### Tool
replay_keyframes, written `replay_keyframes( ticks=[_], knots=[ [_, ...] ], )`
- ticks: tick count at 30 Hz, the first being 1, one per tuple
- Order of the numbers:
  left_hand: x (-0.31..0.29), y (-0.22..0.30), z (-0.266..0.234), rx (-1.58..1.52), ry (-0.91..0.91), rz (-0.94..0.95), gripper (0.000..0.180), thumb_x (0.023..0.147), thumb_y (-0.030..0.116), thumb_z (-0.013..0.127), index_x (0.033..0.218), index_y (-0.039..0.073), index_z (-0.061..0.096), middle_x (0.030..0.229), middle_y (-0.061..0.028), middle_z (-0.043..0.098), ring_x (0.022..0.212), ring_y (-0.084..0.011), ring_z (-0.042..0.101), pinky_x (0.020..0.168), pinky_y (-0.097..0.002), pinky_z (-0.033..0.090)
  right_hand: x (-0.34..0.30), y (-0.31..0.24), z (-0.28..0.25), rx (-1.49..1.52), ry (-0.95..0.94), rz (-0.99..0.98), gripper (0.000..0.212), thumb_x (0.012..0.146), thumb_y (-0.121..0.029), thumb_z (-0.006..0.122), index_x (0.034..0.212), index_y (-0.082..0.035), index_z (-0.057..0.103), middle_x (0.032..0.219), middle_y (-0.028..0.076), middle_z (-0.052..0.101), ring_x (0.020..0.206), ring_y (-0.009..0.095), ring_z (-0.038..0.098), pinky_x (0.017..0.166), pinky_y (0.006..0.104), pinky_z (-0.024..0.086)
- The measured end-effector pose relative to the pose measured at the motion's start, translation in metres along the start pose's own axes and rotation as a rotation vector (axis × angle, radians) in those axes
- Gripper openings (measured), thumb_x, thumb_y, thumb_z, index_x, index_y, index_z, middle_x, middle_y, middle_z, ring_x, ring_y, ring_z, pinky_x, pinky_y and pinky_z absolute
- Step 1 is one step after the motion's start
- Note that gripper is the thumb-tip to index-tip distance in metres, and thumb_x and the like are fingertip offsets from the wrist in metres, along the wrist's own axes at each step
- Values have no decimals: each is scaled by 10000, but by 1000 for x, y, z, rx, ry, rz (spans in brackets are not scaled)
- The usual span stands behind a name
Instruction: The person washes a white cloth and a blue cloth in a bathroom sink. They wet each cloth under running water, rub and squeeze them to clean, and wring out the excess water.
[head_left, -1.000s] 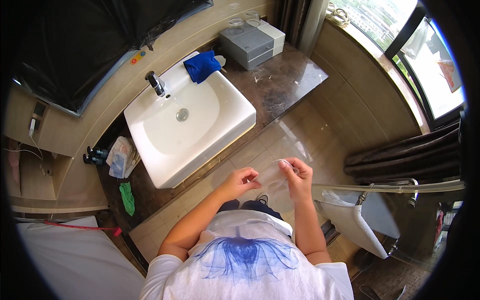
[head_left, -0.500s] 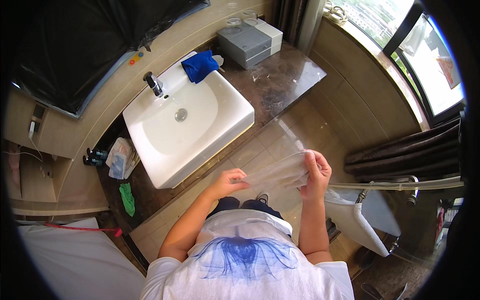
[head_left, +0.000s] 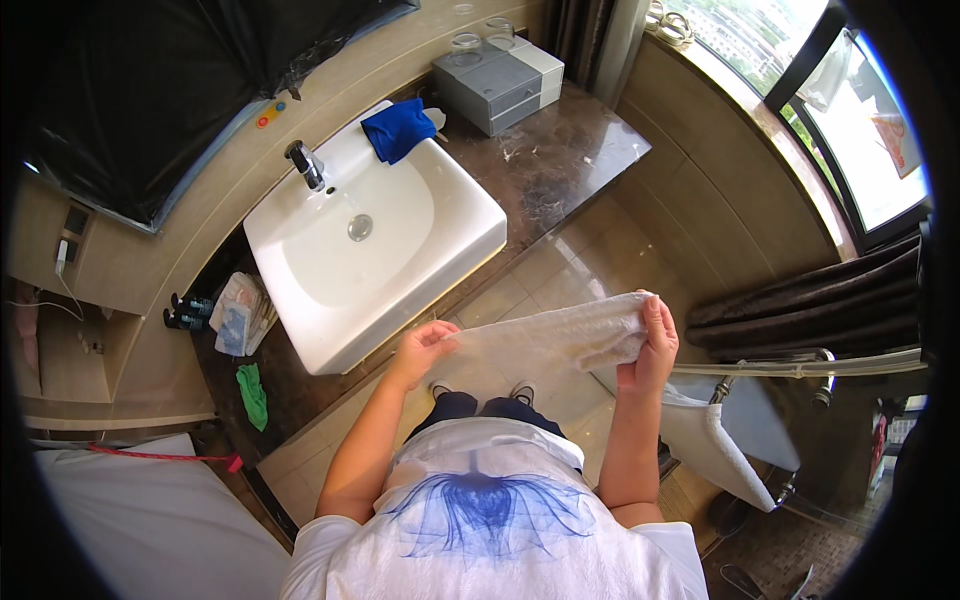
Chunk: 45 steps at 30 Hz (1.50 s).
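A thin, whitish, partly see-through cloth (head_left: 550,332) is stretched out between my two hands, in front of my body and above the floor. My left hand (head_left: 422,352) pinches its left end between thumb and fingers, close to the front edge of the counter. At the other end, my right hand (head_left: 655,345) grips the bunched, more opaque part, with the thumb on top. The cloth's upper edge runs nearly straight and rises slightly to the right; its lower side hangs loose.
A white basin (head_left: 470,235) with a chrome tap (head_left: 305,165) sits on the dark marble counter (head_left: 570,150). On its rim lies a blue cloth (head_left: 393,130). Folded cloths (head_left: 240,315) and a green cloth (head_left: 252,397) lie left; grey boxes (head_left: 490,90) stand behind. A towel (head_left: 715,440) hangs right.
My hands have moved apart, the left one leftward and the right one slightly rightward. The cloth between them has spread wider and pulled straighter.
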<state>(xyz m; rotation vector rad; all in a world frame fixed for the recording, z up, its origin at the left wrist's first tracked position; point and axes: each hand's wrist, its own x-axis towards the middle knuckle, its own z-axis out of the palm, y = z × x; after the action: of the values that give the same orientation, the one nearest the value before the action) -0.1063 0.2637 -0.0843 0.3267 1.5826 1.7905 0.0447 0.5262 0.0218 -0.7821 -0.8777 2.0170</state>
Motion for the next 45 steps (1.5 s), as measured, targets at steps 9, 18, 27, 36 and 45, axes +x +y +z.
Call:
replay_keyframes(
  ticks=[9,18,27,36,45],
  knots=[
    [-2,9,9,-356,321,163,151,866,225,588,872,76,613,826,18,593,775,-72,524,730,-226,425,8,9,-14,-118,32,-23,187,832,-204,633,875,-21,639,767,13,617,675,90,554,610,230,455],
    [11,9,6,-305,517,75,173,875,223,576,886,55,615,793,31,569,709,-49,484,654,-212,411,2,21,-9,-34,-1,144,231,819,-221,652,898,-5,630,781,25,614,691,107,566,613,240,464],
    [21,-34,-20,194,444,35,225,868,231,577,1012,59,574,850,-7,589,743,-92,529,688,-233,435,-3,20,-6,-105,-67,147,168,853,-198,603,868,-31,624,764,13,615,672,94,568,602,230,464],
    [18,46,75,487,-306,384,771,697,338,735,1315,104,339,1259,-78,478,1171,-236,438,990,-372,321,-22,38,13,-501,-615,318,180,824,-182,639,890,-16,660,765,12,633,679,66,548,580,197,420],
    [31,41,83,263,-157,104,218,745,164,707,925,62,639,773,13,609,733,-60,528,679,-229,422,-8,1,-2,-574,-543,33,393,761,-122,694,1120,-21,571,994,50,597,897,88,530,743,208,431]
  ],
)
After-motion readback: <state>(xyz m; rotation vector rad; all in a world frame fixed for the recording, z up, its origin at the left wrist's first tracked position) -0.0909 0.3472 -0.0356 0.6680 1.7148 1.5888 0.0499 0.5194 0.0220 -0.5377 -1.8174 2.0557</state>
